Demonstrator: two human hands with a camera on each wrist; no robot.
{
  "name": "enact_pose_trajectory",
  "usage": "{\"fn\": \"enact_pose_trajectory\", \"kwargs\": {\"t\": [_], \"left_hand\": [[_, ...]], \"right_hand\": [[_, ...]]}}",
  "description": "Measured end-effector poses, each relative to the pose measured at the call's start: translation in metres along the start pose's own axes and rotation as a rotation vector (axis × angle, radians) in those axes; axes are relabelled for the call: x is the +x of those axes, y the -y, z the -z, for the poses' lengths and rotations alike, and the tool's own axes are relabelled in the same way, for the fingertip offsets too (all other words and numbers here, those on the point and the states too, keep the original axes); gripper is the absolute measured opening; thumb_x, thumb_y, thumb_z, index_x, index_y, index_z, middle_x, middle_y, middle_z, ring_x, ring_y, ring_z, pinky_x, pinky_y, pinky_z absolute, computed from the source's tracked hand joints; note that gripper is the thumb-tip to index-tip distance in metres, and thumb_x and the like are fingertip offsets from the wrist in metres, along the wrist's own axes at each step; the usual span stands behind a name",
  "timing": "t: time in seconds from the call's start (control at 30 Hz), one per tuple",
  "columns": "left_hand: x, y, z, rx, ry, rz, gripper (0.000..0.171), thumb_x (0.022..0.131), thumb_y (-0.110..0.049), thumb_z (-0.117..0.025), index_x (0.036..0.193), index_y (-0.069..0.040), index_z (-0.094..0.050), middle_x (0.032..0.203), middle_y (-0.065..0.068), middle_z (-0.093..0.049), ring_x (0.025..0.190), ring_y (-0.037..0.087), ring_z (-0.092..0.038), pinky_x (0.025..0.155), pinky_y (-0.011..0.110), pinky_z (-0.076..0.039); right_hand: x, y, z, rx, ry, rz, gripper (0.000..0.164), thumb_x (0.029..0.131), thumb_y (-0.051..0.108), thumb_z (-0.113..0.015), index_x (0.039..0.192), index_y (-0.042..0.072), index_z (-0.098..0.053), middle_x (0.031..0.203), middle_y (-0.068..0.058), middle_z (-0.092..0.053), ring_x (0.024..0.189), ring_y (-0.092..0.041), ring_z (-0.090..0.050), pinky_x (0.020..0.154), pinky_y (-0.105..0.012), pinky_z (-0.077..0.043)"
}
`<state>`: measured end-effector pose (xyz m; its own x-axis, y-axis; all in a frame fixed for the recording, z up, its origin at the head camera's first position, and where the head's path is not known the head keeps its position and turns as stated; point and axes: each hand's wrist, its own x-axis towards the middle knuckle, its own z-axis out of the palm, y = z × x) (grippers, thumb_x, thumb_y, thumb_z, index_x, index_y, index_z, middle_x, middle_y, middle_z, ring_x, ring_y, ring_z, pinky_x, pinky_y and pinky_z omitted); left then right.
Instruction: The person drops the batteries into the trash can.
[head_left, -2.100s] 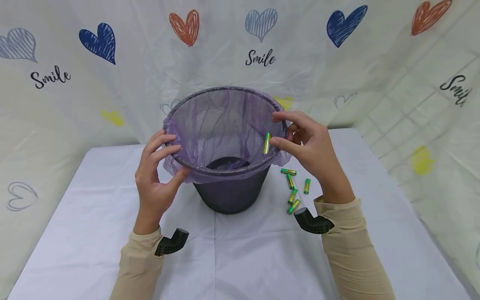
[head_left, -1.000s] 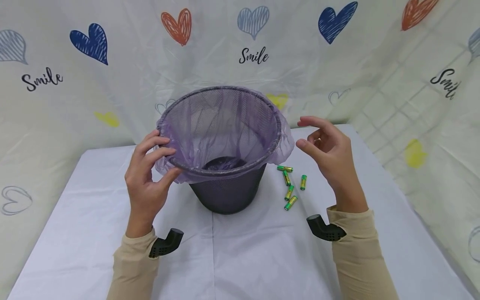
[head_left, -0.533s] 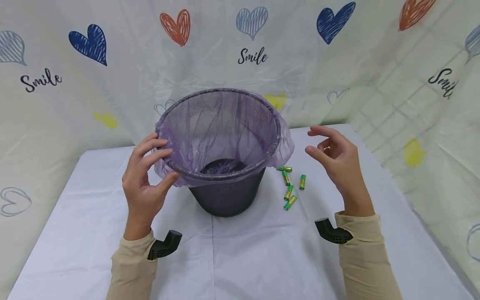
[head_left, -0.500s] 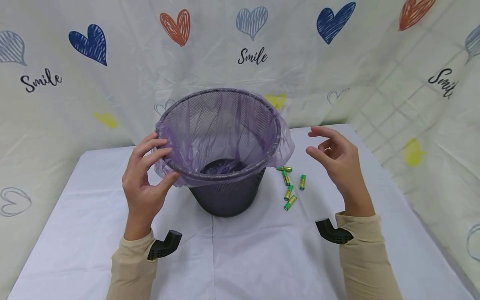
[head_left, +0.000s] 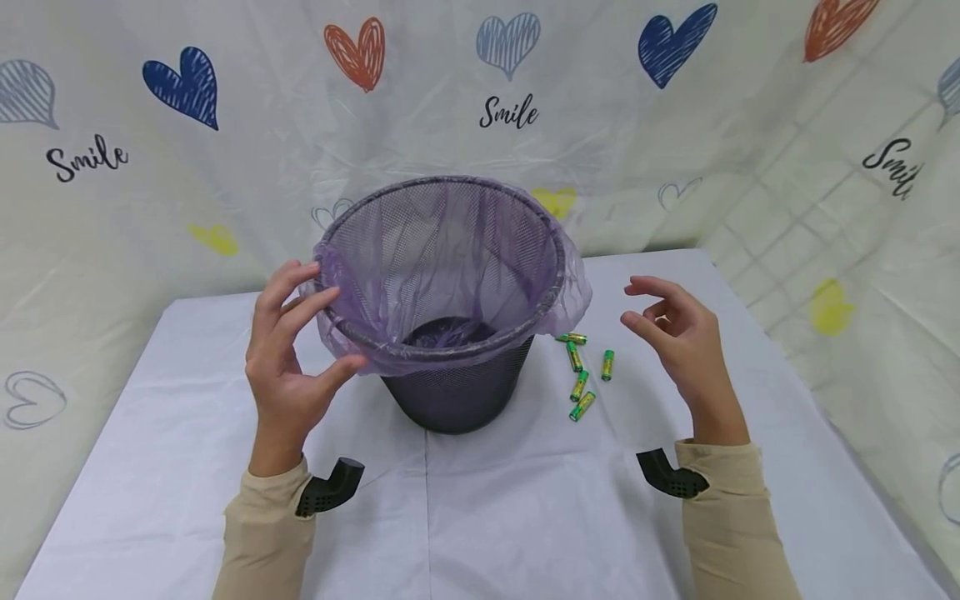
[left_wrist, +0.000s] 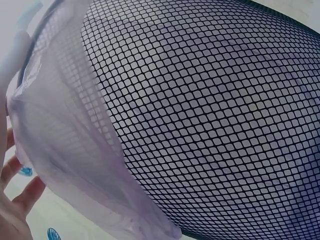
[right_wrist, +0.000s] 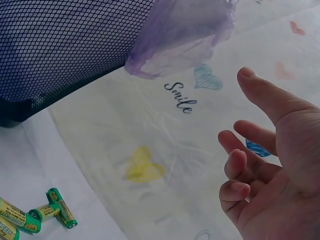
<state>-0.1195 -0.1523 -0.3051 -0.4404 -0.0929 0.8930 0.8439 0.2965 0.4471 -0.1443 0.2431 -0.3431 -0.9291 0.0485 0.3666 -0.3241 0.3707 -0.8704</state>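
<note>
Pale sheeting (head_left: 600, 150), printed with hearts (head_left: 356, 54) and the word "Smile" (head_left: 509, 112), hangs behind and beside a white-covered table (head_left: 510, 525). On this surface stands a dark mesh bin (head_left: 453, 400), lined with a translucent purple bag (head_left: 576, 292) that is folded outward over the rim (head_left: 450, 353). Left hand (head_left: 288, 367): spread, thumb well apart from the fingers, placed at the left side of the lined rim; the pressure applied cannot be told. Right hand (head_left: 678, 337): raised to the right of the bin and apart from it, thumb and index finger separated, remaining fingers loosely bent. Five green-and-gold batteries (head_left: 579, 386) lie on the table between the bin and the right forearm, four in a loose line and one slightly to the right; the farthest of them is just beside the bin. Both arms wear beige sleeves (head_left: 731, 517), each with a black angled fitting (head_left: 330, 487) at the wrist.
</note>
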Motion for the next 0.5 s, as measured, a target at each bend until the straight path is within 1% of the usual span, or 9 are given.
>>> {"fn": "enact_pose_trajectory", "kwargs": {"t": [0.1,0.23,0.33,0.5], "left_hand": [[0.0,0.001,0.0,0.0,0.0,-0.003,0.065,0.067,-0.045,-0.076,0.102,0.009,-0.063,0.12,0.026,-0.054,0.124,0.042,-0.04,0.104,0.043,-0.04],[0.003,-0.005,-0.002,0.035,0.001,-0.009,0.062,0.073,-0.042,-0.073,0.105,0.009,-0.06,0.117,0.027,-0.055,0.122,0.043,-0.041,0.107,0.051,-0.032],[0.005,-0.011,-0.003,0.057,0.005,-0.001,0.062,0.075,-0.041,-0.071,0.108,0.01,-0.058,0.116,0.028,-0.055,0.122,0.043,-0.042,0.108,0.051,-0.032],[0.005,-0.011,-0.003,0.062,0.01,0.001,0.057,0.076,-0.039,-0.071,0.104,0.01,-0.061,0.114,0.028,-0.056,0.121,0.042,-0.043,0.107,0.048,-0.034]], "right_hand": [[-0.002,-0.003,0.0,-0.017,-0.005,-0.008,0.042,0.081,0.006,-0.065,0.122,0.009,-0.056,0.113,-0.005,-0.06,0.076,-0.012,-0.048,0.057,-0.015,-0.042],[-0.005,-0.004,0.001,-0.032,-0.006,-0.009,0.041,0.081,0.008,-0.066,0.121,0.011,-0.057,0.111,-0.006,-0.061,0.074,-0.012,-0.048,0.056,-0.016,-0.041],[-0.006,-0.008,0.003,-0.051,-0.012,-0.024,0.04,0.081,0.01,-0.067,0.12,0.013,-0.058,0.11,-0.006,-0.062,0.073,-0.012,-0.048,0.055,-0.017,-0.041],[-0.007,-0.023,0.007,-0.084,-0.017,-0.056,0.04,0.08,0.013,-0.069,0.118,0.016,-0.06,0.11,-0.005,-0.062,0.073,-0.012,-0.048,0.055,-0.017,-0.041]]}}
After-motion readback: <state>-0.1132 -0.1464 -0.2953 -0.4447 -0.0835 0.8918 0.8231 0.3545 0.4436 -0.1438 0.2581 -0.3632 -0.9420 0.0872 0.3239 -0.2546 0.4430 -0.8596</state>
